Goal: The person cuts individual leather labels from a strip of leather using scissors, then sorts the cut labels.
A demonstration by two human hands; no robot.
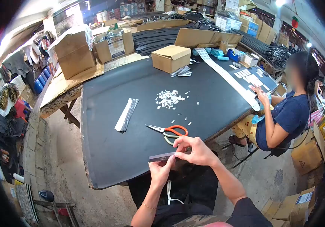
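Observation:
My left hand is closed around a short, dark, flat bundle of strips with small pale print on its side. Thumb and fingers of my right hand pinch together at the bundle's right end; any small piece between them is too small to make out. Just beyond lie scissors with one orange and one pale handle, blades pointing left. Past them is a heap of tiny white cut pieces, with several scattered to its right. A fanned stack of white and dark strips lies to the left.
On the black tabletop stand a cardboard box and, beside it, a small stack of strips. A long white strip of labels runs along the right. A co-worker sits there, handling white cards. Black straps pile up behind.

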